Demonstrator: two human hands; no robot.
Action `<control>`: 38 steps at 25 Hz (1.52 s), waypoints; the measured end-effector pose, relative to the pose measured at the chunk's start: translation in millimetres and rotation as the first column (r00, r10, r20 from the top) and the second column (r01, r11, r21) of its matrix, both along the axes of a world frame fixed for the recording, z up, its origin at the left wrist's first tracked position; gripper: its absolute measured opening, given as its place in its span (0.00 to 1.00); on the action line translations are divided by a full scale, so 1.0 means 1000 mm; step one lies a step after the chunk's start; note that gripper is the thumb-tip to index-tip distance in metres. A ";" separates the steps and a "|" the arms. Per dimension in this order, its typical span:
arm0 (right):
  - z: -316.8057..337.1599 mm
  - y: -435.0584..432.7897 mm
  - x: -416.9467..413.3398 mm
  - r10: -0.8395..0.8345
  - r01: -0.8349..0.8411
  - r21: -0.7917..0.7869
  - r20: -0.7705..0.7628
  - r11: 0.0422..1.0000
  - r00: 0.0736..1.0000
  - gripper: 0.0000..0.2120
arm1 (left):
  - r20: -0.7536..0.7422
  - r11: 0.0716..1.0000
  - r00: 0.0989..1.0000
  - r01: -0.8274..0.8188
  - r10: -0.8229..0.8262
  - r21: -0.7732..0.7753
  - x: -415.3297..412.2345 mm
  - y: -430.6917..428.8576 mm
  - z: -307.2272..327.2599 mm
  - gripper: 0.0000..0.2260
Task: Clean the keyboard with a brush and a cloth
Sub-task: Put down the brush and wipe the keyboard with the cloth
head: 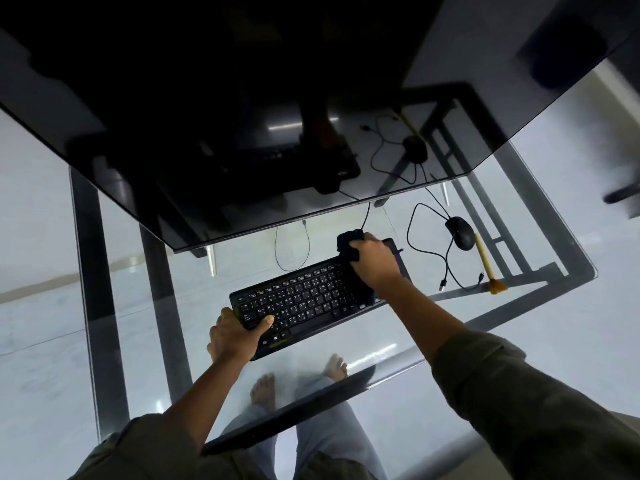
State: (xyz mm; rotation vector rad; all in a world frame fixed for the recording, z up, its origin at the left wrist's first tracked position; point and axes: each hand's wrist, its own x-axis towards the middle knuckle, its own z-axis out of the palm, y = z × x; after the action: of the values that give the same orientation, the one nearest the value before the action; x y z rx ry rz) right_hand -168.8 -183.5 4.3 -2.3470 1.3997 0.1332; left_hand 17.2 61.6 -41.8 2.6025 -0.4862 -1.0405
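Glass tabletop carries all: right grip, curled round a dark cloth, presses it on the keyboard's far end; left grip pinches the near corner, likely steadying it; right of the right grip the brush lies untouched

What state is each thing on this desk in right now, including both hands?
keyboard: on the desk, held at its left end.
cloth: bunched, pressed on the keyboard's right end.
left hand: grips the keyboard's left edge, thumb on the keys.
right hand: grips the cloth.
brush: lying untouched, right of the mouse.
mouse: idle, a cable plug lying loose on the glass.
monitor: screen dark.
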 end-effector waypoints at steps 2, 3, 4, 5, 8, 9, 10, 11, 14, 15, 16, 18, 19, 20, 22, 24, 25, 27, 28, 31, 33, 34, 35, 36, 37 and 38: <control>0.004 -0.021 -0.017 -0.251 0.251 -0.004 0.030 0.968 0.967 0.16 | -0.003 1.000 1.000 -0.002 0.002 0.000 0.000 -0.001 0.000 0.34; 0.004 -0.027 -0.027 -0.390 0.392 -0.032 0.054 0.920 0.919 0.16 | -0.002 1.000 1.000 -0.004 0.004 -0.003 0.000 0.000 -0.001 0.34; 0.003 -0.024 -0.032 -0.435 0.440 -0.048 0.077 0.897 0.897 0.16 | 0.000 1.000 1.000 -0.008 0.008 -0.002 0.000 0.000 -0.002 0.34; 0.002 -0.015 -0.031 -0.382 0.387 -0.063 0.079 0.920 0.921 0.16 | 0.003 1.000 1.000 -0.011 0.011 0.000 0.001 0.001 -0.002 0.34; -0.008 0.016 -0.028 0.017 -0.016 -0.040 0.026 0.999 1.000 0.21 | 0.004 1.000 1.000 -0.003 0.003 0.002 0.000 0.000 -0.002 0.34; -0.007 0.013 -0.034 0.033 -0.032 -0.046 0.025 0.998 0.999 0.21 | 0.002 1.000 1.000 -0.003 0.003 0.002 0.000 0.000 -0.002 0.34; -0.006 0.005 -0.041 -0.050 0.052 -0.051 0.035 0.997 0.998 0.20 | 0.001 1.000 1.000 -0.004 0.004 0.000 0.000 0.000 -0.001 0.34; -0.005 -0.001 -0.051 -0.187 0.191 -0.051 0.063 0.980 0.980 0.20 | 0.002 1.000 1.000 -0.005 0.005 -0.001 0.000 0.000 -0.001 0.34; -0.005 0.006 -0.078 -0.548 0.552 0.005 0.139 0.834 0.825 0.20 | 0.008 1.000 1.000 -0.005 0.005 -0.003 0.001 0.000 -0.003 0.34; -0.008 0.019 -0.084 -0.602 0.609 0.011 0.164 0.793 0.781 0.20 | 0.008 1.000 1.000 -0.002 0.002 -0.005 0.000 0.000 -0.003 0.35; -0.012 0.035 -0.086 -0.640 0.649 0.020 0.196 0.760 0.743 0.20 | 0.011 1.000 1.000 -0.001 0.001 -0.007 0.000 0.000 -0.002 0.35; -0.018 0.072 -0.080 -0.717 0.727 0.069 0.256 0.683 0.649 0.21 | 0.015 1.000 1.000 0.000 0.000 -0.009 -0.001 0.000 -0.002 0.35; -0.022 0.093 -0.071 -0.747 0.751 0.111 0.265 0.651 0.609 0.21 | 0.017 1.000 1.000 0.001 -0.001 -0.012 -0.001 0.000 -0.002 0.35; -0.023 0.117 -0.057 -0.762 0.752 0.164 0.268 0.639 0.589 0.22 | 0.018 1.000 1.000 0.001 -0.001 -0.016 -0.001 -0.001 -0.001 0.36; -0.025 0.167 -0.024 -0.728 0.687 0.245 0.288 0.684 0.622 0.23 | 0.009 1.000 1.000 0.002 -0.002 -0.016 -0.001 -0.001 0.000 0.36; -0.023 0.211 0.006 -0.619 0.549 0.288 0.302 0.785 0.726 0.24 | -0.001 1.000 1.000 0.002 -0.003 -0.027 0.000 0.000 0.002 0.36; -0.022 0.228 0.016 -0.555 0.474 0.302 0.304 0.827 0.775 0.24 | -0.006 0.999 1.000 0.007 -0.007 -0.046 0.001 0.002 0.001 0.36; -0.020 0.243 0.024 -0.458 0.369 0.310 0.297 0.876 0.838 0.23 | -0.046 0.994 0.999 0.020 -0.025 -0.108 0.003 0.007 0.002 0.33; -0.018 0.245 0.023 -0.430 0.334 0.321 0.298 0.886 0.852 0.23 | -0.086 0.990 0.996 0.012 -0.025 -0.143 0.004 0.011 0.005 0.30; -0.013 0.243 0.013 -0.377 0.249 0.383 0.307 0.889 0.874 0.26 | -0.141 0.955 0.989 -0.093 0.054 -0.282 0.003 0.030 0.018 0.22; -0.007 0.238 0.003 -0.355 0.200 0.425 0.325 0.883 0.876 0.25 | 0.000 0.901 0.993 -0.111 0.122 -0.420 -0.002 0.048 0.025 0.15; -0.003 0.236 0.000 -0.373 0.193 0.460 0.341 0.867 0.863 0.23 | 0.060 0.874 0.988 -0.095 0.140 -0.476 -0.006 0.054 0.029 0.12; -0.002 0.234 -0.004 -0.419 0.194 0.520 0.358 0.832 0.834 0.21 | 0.103 0.851 0.985 -0.062 0.135 -0.521 -0.014 0.058 0.033 0.09; 0.000 0.230 -0.007 -0.467 0.197 0.582 0.360 0.789 0.807 0.21 | 0.129 0.829 0.986 -0.017 0.107 -0.559 -0.024 0.059 0.035 0.07; 0.001 0.226 -0.011 -0.509 0.183 0.652 0.355 0.736 0.784 0.23 | 0.139 0.810 0.987 0.019 0.077 -0.587 -0.036 0.059 0.037 0.06; 0.001 0.219 -0.015 -0.517 0.129 0.728 0.339 0.674 0.786 0.26 | 0.145 0.803 0.989 0.052 0.043 -0.593 -0.050 0.061 0.037 0.08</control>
State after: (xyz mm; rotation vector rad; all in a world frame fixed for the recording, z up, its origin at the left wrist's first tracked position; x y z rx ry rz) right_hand -183.9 35.9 5.8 -1.3382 1.1983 -0.0973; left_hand -32.7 122.3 -4.5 2.1076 -0.7223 -0.5578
